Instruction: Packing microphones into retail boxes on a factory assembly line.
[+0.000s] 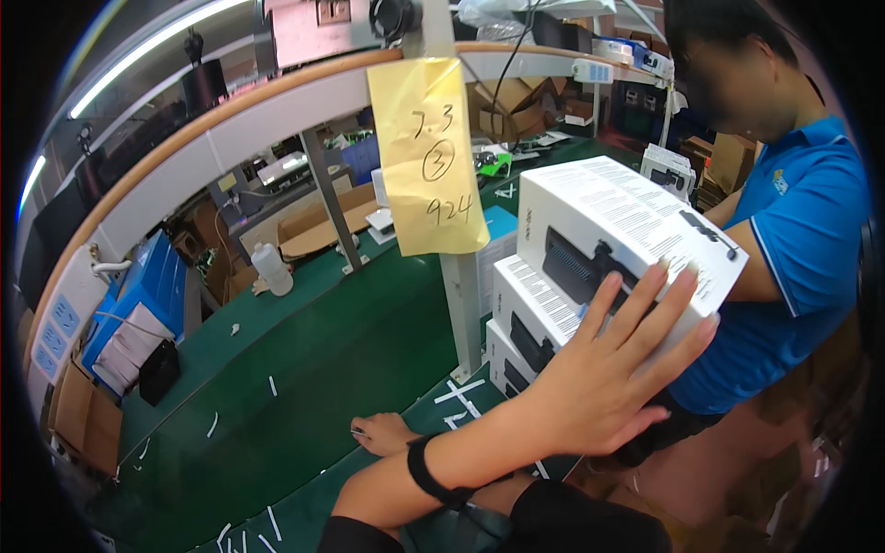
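Note:
My left arm, with a black wristband (427,472), reaches across to the right over my right arm. My left hand (599,369) is spread in front of the top white printed box (608,198), its fingertips at the box's side; whether they press on it is hard to tell. Under that box, two similar white boxes, a middle one (530,293) and a lower one (501,355), make up the stack. Each carries a picture of a black device. Low over the green table (350,369), my right hand (383,433) is closed, a small thing at its fingertips.
A metal post (458,304) bearing a yellow paper note (429,157) stands left of the stack. Another person in a blue shirt (793,230) stands close on the right. A plastic bottle (271,267), blue bins (138,295) and a cardboard box (88,419) are farther left.

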{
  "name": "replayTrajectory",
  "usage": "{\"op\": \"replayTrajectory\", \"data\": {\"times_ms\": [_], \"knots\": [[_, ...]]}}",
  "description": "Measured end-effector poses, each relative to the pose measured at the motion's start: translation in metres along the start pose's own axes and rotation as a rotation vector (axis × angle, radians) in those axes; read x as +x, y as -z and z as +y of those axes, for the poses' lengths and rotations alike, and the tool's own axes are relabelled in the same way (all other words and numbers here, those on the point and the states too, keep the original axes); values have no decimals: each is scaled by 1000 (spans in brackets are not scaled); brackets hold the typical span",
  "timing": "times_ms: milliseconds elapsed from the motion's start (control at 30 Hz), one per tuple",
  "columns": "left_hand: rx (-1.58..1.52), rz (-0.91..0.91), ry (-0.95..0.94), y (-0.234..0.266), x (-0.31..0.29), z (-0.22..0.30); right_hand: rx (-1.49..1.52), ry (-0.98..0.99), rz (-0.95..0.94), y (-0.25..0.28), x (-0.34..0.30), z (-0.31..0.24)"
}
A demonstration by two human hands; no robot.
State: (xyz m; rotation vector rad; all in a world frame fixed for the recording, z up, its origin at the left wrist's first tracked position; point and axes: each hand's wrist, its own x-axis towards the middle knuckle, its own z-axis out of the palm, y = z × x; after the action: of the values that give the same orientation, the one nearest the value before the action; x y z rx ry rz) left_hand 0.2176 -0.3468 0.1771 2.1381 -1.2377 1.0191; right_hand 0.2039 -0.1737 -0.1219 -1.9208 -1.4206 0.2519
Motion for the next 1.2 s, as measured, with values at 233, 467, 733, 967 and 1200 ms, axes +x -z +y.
{"op": "replayTrajectory", "data": {"times_ms": [233,467,733,967,1200], "knots": [[-56,-5,423,-4,-164,-11,8,43,46,2,8,-3],[-452,504,1004,-34,-288,30,-31,-20,43,12,2,-10],[-2083,960,500,32,-282,36,-108,-9,56,-20,7,5],[-1810,1355,-99,106,-247,77,-87,-30,57,-9,22,-9],[-1690,1226,143,135,-295,129,-139,21,97,-11,6,5]]}}
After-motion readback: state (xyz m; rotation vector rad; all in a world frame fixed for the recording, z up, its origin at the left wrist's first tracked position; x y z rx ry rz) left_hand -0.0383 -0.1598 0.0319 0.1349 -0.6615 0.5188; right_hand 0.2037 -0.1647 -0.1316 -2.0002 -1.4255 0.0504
